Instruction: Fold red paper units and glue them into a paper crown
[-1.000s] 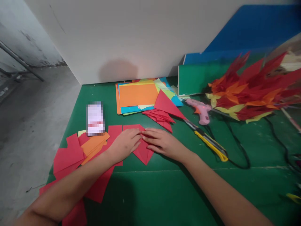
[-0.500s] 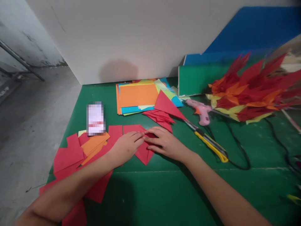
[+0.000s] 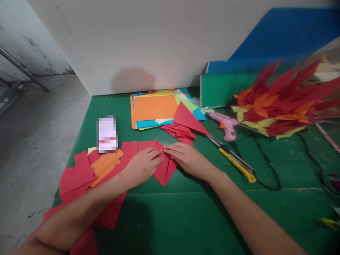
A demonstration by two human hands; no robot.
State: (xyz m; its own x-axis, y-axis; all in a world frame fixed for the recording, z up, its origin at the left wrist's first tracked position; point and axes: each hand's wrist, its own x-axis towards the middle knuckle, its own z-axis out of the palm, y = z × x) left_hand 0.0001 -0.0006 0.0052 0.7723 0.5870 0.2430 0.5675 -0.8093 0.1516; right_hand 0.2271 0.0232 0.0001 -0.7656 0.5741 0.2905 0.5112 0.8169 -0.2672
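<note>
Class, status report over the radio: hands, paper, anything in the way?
Left hand and right hand both flat, open, pressing the red paper. Paper folded to a point on the green table. Yellow knife lies right of the hands, apart.

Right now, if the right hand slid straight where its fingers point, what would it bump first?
Probably the left hand: the right hand, flat on the folded red paper, points at its fingertips, nearly touching.

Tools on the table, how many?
2: pink glue gun right of the coloured paper stack; yellow utility knife just in front of it, right of the right hand. A yellow thing at the right edge is too blurred to tell.
</note>
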